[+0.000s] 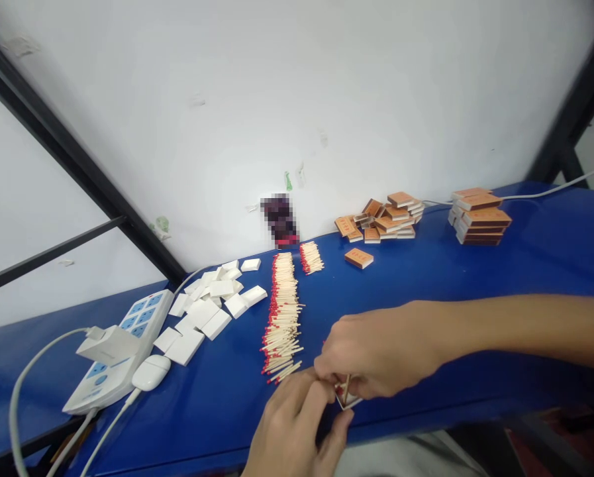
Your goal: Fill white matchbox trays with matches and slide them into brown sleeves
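My left hand (297,424) and my right hand (376,354) meet at the near edge of the blue table (426,285). Together they pinch a small white matchbox tray (349,395) with red-tipped matches showing in it. Both hands have their fingers closed around it. Just left of my hands lies a long row of loose red-tipped matches (281,318), with a smaller bunch of matches (311,257) behind it.
Several empty white trays (210,308) lie scattered left of the matches. A white power strip (120,351) with plugs and cables sits at far left. Orange matchbox sleeves form a heap (383,218), a stack (480,217) and one single sleeve (359,258) near the white wall.
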A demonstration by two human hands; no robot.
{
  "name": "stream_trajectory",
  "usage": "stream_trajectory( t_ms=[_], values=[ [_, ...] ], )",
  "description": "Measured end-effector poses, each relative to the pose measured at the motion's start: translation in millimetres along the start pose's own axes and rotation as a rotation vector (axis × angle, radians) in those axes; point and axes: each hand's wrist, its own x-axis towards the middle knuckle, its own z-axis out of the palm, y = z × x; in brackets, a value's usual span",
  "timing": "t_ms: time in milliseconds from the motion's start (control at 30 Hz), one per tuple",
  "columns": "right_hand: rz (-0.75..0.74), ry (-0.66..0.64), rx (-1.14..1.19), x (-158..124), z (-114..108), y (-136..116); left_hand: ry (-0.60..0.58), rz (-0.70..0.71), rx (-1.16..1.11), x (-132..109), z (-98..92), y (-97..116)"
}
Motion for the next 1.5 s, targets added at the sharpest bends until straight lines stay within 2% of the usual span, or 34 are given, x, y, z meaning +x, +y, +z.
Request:
stream_trajectory(
  t_ms=[167, 467, 600, 867, 1167, 1500],
  values=[
    [0.014, 0.009, -0.086, 0, 0, 0, -0.019, 0.018, -0.011, 2, -2.1, 1],
    [0.062, -0.029, 0.068, -7, -10, -2, 0.017, 0.047, -0.027, 5, -1.6, 2],
    [0.011, -0.075, 0.09, -12, -15, -2, -0.008, 0.018, -0.026, 4, -3.2, 3],
    [0.074, -0.072, -0.007, -17, -22, -4, -0.027, 0.005, 0.005, 3, -3.1, 4],
    [0.174, -0.092, -0.12, -20, -16, -1, 0.05, 0.073, 0.084, 6, -3.3, 6],
    [0.107, -0.048, 0.003, -11, -3, 3, -0.011, 0.076, 0.089, 6, -5.3, 7]
  ],
)
